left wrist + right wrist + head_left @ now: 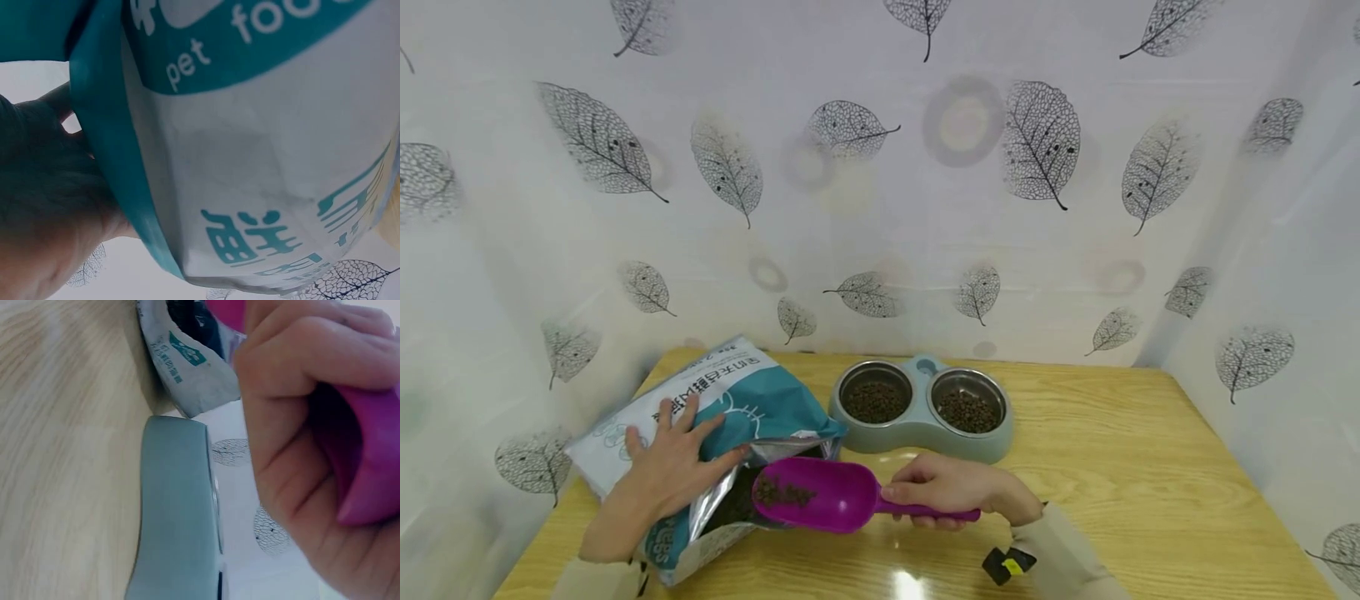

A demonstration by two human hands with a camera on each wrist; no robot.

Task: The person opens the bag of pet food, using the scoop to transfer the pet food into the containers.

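A teal and white pet food bag [778, 398] lies on its side, its mouth facing the person and kibble showing inside. My left hand [672, 458] rests on top of it with fingers spread. In the left wrist view the bag [262, 150] fills most of the picture beside that hand [56, 194]. My right hand [951, 485] grips the handle of a purple scoop [846, 496], the thumb along the top. Some kibble [782, 492] sits in the scoop's front end, which overlaps the bag's mouth. In the right wrist view the fingers curl round the purple handle [375, 456].
Behind the scoop stands a blue-grey double feeder [917, 435]. Its left bowl [876, 363] and right bowl [992, 385] are metal, with kibble in both. All stand on a wooden table [1120, 467], backed by a leaf-patterned curtain [887, 217].
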